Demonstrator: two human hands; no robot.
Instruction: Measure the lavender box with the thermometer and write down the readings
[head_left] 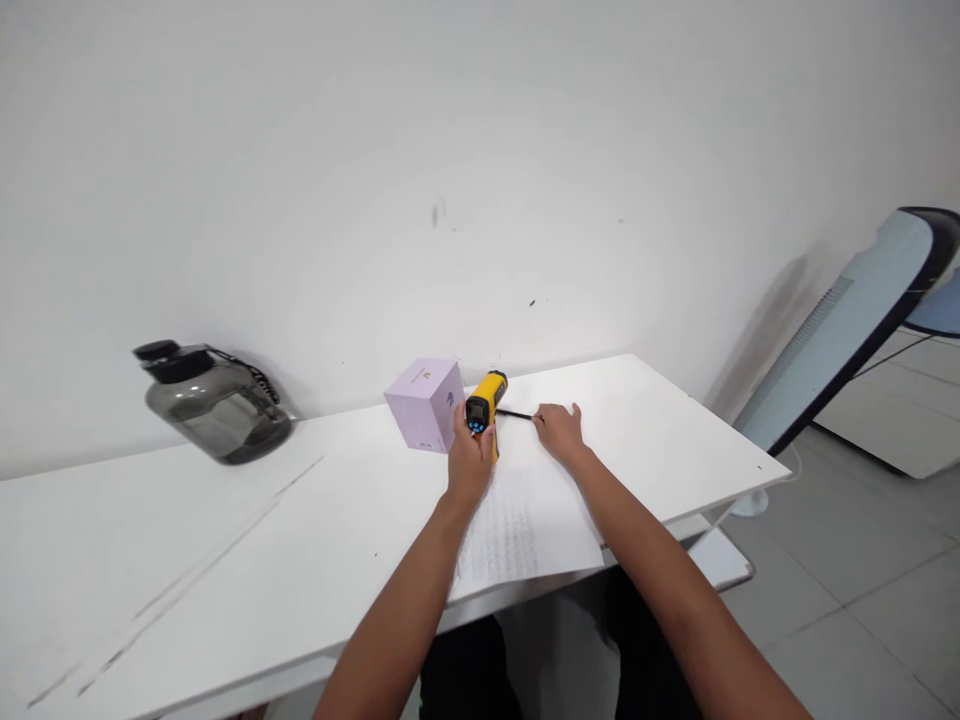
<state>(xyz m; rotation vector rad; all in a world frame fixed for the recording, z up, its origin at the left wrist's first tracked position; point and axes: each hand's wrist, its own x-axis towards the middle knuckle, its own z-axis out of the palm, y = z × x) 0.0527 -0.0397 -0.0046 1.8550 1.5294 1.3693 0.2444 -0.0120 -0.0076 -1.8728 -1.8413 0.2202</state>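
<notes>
One yellow-black device with blue buttons is gripped by left fingers; right fingers pinch a black stick.

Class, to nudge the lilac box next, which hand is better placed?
Probably the left hand: though gripping the yellow device, it is beside the lilac box. The right hand holds a thin black stick, farther off.

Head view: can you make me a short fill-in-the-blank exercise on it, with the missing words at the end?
1. The left hand holds a handheld device coloured black and ____.
2. The right hand holds one end of a slim stick whose colour is ____.
3. In the picture, the grey bottle is on the ____ side of the box.
Missing words: yellow; black; left.
</notes>
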